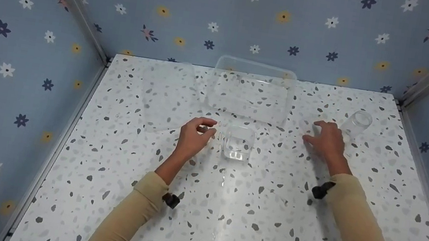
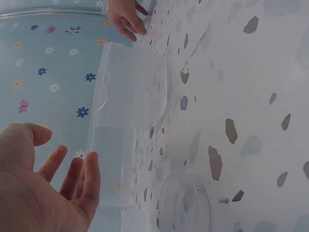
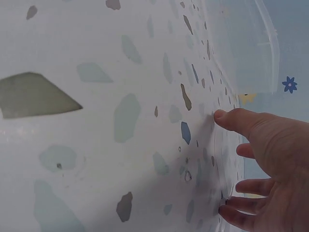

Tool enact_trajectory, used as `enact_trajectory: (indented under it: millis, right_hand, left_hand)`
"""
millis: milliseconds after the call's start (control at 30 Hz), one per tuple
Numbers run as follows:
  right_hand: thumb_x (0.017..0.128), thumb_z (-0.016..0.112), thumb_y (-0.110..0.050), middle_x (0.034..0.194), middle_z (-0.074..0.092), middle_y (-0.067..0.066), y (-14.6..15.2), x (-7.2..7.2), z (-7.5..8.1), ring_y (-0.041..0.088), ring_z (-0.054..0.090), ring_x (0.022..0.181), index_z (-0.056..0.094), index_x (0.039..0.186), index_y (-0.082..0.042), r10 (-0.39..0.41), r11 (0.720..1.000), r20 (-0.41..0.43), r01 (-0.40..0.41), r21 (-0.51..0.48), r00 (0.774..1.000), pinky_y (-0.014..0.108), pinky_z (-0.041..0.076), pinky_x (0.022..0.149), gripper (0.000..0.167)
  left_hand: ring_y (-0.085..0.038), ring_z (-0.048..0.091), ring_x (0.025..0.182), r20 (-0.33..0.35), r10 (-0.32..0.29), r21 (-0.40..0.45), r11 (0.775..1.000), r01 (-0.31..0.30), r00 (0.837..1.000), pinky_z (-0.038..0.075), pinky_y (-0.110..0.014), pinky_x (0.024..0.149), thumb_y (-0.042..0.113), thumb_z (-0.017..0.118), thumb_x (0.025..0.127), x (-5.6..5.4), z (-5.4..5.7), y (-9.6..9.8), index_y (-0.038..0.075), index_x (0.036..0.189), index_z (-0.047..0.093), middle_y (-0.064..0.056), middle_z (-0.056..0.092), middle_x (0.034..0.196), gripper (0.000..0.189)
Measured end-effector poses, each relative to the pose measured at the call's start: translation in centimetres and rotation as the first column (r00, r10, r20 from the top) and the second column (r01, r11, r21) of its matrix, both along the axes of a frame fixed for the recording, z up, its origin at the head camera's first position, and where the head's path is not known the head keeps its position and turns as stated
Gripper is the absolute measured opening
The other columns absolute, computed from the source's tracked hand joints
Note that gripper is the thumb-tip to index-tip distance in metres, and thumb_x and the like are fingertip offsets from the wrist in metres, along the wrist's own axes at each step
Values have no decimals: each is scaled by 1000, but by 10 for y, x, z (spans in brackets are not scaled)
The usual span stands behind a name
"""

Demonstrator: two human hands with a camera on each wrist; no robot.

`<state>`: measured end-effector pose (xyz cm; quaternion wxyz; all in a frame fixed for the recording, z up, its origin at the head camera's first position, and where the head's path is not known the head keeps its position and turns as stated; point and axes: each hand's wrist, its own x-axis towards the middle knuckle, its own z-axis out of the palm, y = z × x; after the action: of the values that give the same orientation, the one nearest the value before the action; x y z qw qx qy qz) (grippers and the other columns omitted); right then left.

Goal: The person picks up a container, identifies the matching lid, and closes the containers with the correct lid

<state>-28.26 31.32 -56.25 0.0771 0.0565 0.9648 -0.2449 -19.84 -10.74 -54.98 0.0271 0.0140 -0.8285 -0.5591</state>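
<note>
Just left of a small clear square container (image 1: 239,143), my left hand (image 1: 195,134) hovers with its fingers loosely bent and nothing in them. The left wrist view shows the same hand (image 2: 53,179) with thumb and fingers apart. My right hand (image 1: 327,140) is low over the table at the right, beside a clear cup (image 1: 358,121) that lies tilted behind its fingers. In the right wrist view, the right hand (image 3: 265,169) has its thumb and fingers spread, with the fingertips close to the table surface.
A large clear rectangular bin (image 1: 251,90) stands at the back against the flowered wall (image 1: 251,19). Left of it, a flat, nearly invisible clear lid-like sheet (image 1: 169,96) lies on the speckled table (image 1: 249,228). Walls border the left and right sides.
</note>
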Motion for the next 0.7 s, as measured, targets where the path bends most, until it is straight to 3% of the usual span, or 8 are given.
enact_trajectory:
  millis: [133,333,700]
  right_hand:
    - [103,79,-31,163,51,36,1,0,-3,58,49,151,60,157,0,15,1000,-38,-15,-1,999,72,45,124,65]
    - [103,78,-29,159,57,36,3,0,-7,58,50,149,64,152,3,30,999,-75,-32,-26,997,70,45,124,60]
    - [104,78,-30,159,58,35,2,1,-4,58,48,151,65,151,2,20,999,-64,-23,-36,998,70,42,126,59]
  left_hand:
    - [-30,78,115,-22,-1,-11,1000,1,1000,65,-39,94,16,75,106,-1,3,-1,11,131,82,-11,79,133,26]
    - [-35,76,121,-126,-45,-3,999,45,991,59,-62,111,8,75,106,-5,7,-5,8,132,80,-15,78,135,27]
    - [-37,74,124,-169,-82,5,996,84,982,59,-62,112,8,75,106,-8,11,-6,5,132,80,-16,78,135,27]
